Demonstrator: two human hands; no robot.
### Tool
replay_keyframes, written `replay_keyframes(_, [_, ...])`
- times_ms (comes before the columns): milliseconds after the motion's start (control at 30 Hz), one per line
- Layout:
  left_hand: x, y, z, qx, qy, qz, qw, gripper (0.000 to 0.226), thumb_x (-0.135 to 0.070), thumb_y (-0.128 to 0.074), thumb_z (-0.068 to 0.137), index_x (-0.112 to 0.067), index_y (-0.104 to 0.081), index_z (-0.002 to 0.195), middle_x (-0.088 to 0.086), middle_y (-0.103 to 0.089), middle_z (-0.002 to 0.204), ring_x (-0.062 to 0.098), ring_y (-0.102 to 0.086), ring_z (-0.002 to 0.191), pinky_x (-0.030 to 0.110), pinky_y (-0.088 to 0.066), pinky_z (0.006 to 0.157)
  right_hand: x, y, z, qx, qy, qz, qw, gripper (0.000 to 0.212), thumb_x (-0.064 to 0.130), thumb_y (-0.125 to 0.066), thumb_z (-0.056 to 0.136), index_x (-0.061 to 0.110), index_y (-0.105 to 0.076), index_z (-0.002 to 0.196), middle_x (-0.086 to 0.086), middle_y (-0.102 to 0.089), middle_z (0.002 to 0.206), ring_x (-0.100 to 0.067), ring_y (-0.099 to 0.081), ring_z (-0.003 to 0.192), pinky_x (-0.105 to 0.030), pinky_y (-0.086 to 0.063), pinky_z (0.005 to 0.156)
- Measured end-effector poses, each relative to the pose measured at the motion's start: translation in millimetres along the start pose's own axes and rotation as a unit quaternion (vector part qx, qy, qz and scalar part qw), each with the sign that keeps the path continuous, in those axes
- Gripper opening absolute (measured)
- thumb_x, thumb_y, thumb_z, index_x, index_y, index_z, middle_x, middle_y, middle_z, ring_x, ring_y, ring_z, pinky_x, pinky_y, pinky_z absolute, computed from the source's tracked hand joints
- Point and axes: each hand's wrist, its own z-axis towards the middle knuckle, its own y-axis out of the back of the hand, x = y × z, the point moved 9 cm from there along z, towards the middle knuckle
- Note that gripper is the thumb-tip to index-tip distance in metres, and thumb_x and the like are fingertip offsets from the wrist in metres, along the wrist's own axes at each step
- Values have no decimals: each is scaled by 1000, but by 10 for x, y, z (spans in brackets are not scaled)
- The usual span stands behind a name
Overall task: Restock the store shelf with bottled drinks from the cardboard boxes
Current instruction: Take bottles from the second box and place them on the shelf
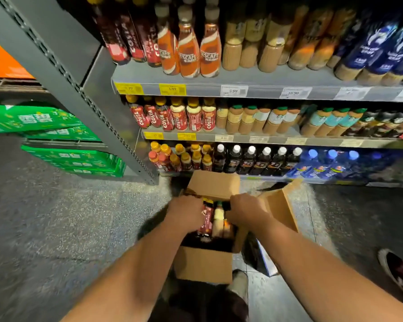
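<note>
Inside open cardboard box point(203, 263), red-labelled bottles point(206, 220)

Two bare forearms reach forward and down from the bottom edge of the view, drawing together toward the centre. The left hand point(186, 213) is back-up with knuckles bent, its fingers curling down and inward. The right hand point(247, 211) mirrors it, back-up, with fingers curling inward to the left. The hands are near each other but apart. Both sets of fingertips are hidden, so neither grip can be judged.
</note>
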Motion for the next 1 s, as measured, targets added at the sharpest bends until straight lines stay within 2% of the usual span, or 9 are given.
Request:
replay_keyframes(67, [86,-203,186,23,-4,-13,1000,15,-29,-48,90,-19,-59,91,3,-62,95,24,-60,90,35,-50,77,-49,-224,179,21,-31,18,999,35,26,-50,88,11,-57,119,-11,-58,122,-30,-59,110,-35,-49,84])
replay_keyframes(233, [308,-728,651,54,-10,-47,997,11,-28,-49,91,-22,-57,88,1,-63,95,22,-62,87,35,-51,76,-191,-828,524,61,-106,53,991,38,28,-50,88,9,-59,120,-12,-62,122,-29,-59,113,-34,-48,88])
replay_keyframes(367, [470,-1219,963,90,-27,-67,993,10,-28,-53,88,-21,-60,86,1,-65,93,23,-62,87,32,-49,71,-216,-1357,791,92,-149,99,980,31,27,-55,84,14,-60,112,-5,-65,110,-25,-63,100,-29,-47,73])
replay_keyframes(467, [600,-1642,1229,115,-26,-84,989,10,-31,-53,87,-23,-57,88,1,-63,97,22,-60,89,34,-49,73,-198,-1722,1095,98,-167,138,971,30,29,-56,83,16,-63,109,-5,-65,110,-25,-63,99,-27,-43,69])
replay_keyframes(633, [851,-2399,1578,144,71,-169,973,24,-40,-53,89,-21,-58,104,2,-61,107,22,-58,98,37,-51,83,-161,-2422,1531,133,-170,167,962,33,31,-55,86,15,-60,115,-8,-64,115,-27,-61,104,-29,-45,74])
replay_keyframes(767, [935,-2972,1809,157,159,-323,920,41,-40,-60,88,-17,-55,122,5,-59,120,24,-58,107,43,-49,91,-218,-2869,1851,146,-184,221,947,34,27,-55,88,14,-54,120,-9,-61,114,-26,-60,101,-26,-42,72])
replay_keyframes(867, [884,-3249,1971,141,196,-402,883,61,-43,-67,83,-17,-47,134,6,-51,131,26,-52,117,44,-45,98,-207,-3039,2093,119,-178,278,936,36,20,-52,90,16,-50,126,-12,-60,119,-31,-58,105,-28,-41,76])
replay_keyframes(933, [883,-3371,2074,119,223,-410,876,71,-41,-70,80,-17,-39,139,6,-44,135,27,-48,121,42,-43,99,-143,-3128,2266,102,-162,319,928,37,18,-49,93,20,-46,130,-10,-59,119,-28,-59,102,-32,-47,80])
replay_keyframes(1000, [919,-3462,2139,97,248,-378,887,71,-38,-71,81,-15,-37,139,8,-43,136,29,-47,121,40,-42,95,-89,-3226,2417,99,-167,346,918,37,16,-46,94,19,-43,131,-9,-57,121,-26,-58,103,-35,-49,82])
